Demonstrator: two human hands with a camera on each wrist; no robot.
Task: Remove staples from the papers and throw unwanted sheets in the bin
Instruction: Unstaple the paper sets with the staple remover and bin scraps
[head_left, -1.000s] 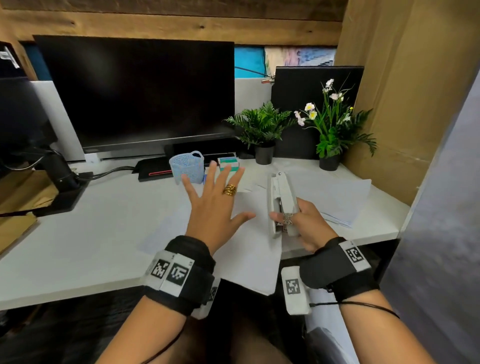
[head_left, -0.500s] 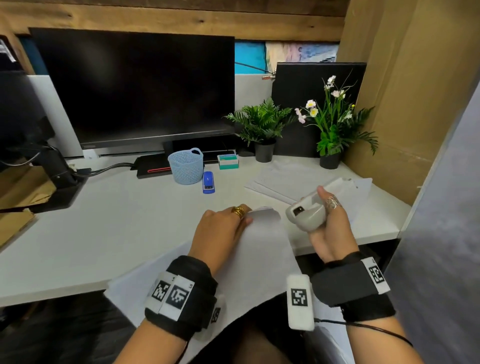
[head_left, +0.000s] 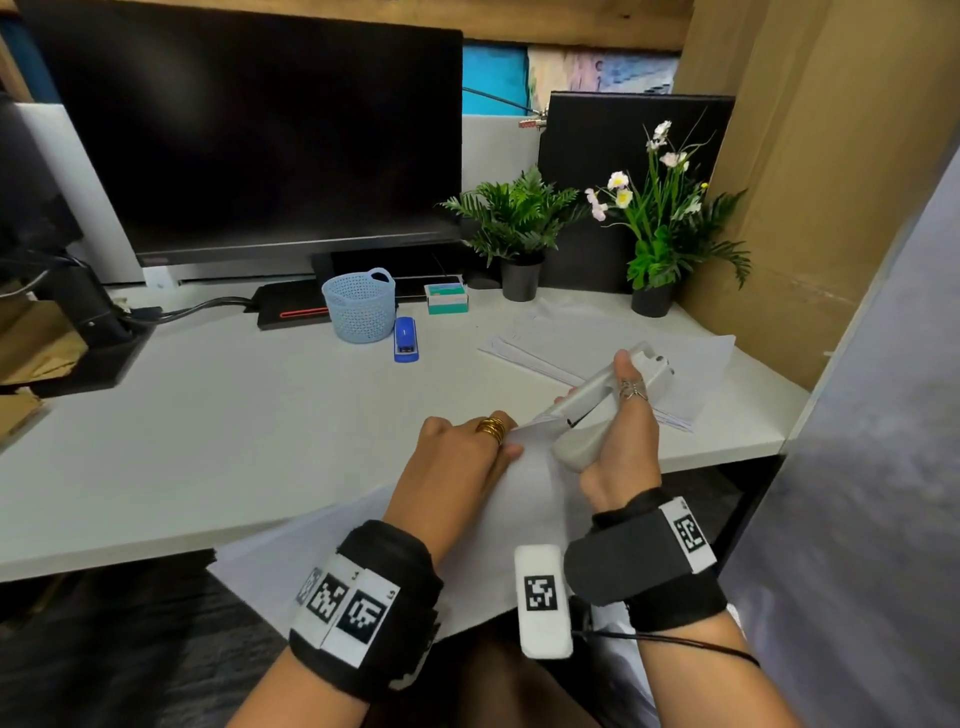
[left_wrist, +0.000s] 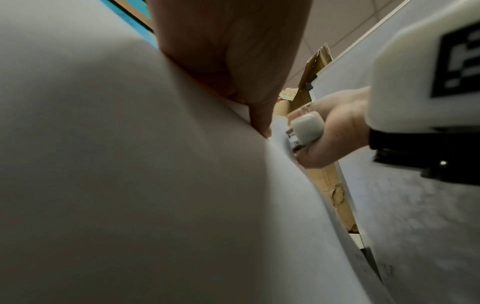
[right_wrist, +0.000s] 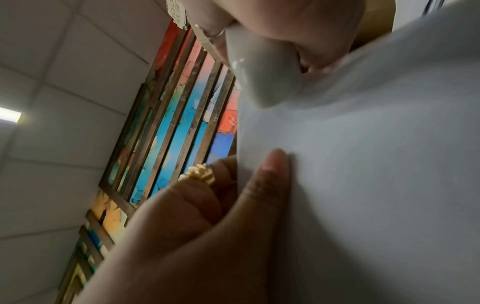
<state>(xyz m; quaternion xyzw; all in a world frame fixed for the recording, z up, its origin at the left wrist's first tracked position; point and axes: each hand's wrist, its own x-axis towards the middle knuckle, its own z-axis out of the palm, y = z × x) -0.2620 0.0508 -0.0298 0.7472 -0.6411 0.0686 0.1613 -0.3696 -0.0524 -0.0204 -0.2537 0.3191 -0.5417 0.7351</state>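
Papers pinched at the corner by your left hand, steadied so the grey stapler gripped in your right hand, at three o'clock, can bite.

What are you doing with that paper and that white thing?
A person sits at a desk. The left hand pinches the top corner of a white sheet that hangs over the desk edge. The right hand grips a white stapler, its front end at that corner. More papers lie behind, near a small blue stapler.
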